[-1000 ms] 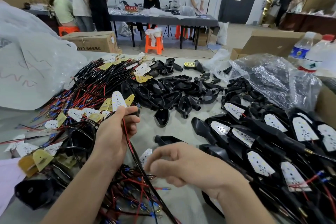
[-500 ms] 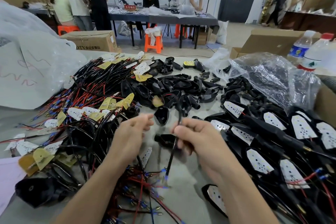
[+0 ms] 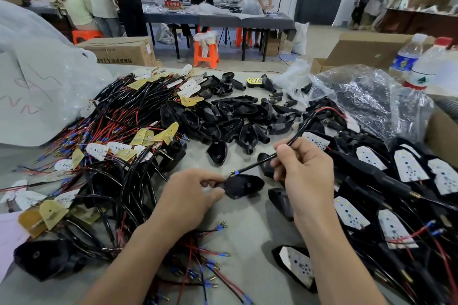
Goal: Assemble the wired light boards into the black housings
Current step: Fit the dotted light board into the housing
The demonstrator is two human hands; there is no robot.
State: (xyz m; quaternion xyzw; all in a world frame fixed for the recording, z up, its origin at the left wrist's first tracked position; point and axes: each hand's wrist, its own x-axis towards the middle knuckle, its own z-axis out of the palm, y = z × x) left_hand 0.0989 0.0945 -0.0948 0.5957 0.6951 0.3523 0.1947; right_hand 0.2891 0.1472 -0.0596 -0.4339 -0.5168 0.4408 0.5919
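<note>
My left hand (image 3: 192, 195) grips a black housing (image 3: 244, 186) by its narrow end, just above the table. My right hand (image 3: 303, 171) pinches a black sleeved cable (image 3: 295, 137) whose blue-tipped end touches the top of that housing. The cable runs up and right to its light board (image 3: 316, 140), which lies among the finished pieces. A tangled pile of wired light boards (image 3: 119, 146) lies on the left. Loose black housings (image 3: 223, 121) are heaped in the middle. Several assembled housings with white boards (image 3: 409, 166) lie stacked on the right.
A clear plastic bag (image 3: 366, 96) holds more black parts at the back right, next to two water bottles (image 3: 421, 64) and a cardboard box (image 3: 371, 49). A large white bag (image 3: 37, 86) stands at the left. People work at tables (image 3: 223, 17) in the background.
My left hand let go of the wire pile and took a black housing. My right hand raised the cable and brought its tip to the housing.
</note>
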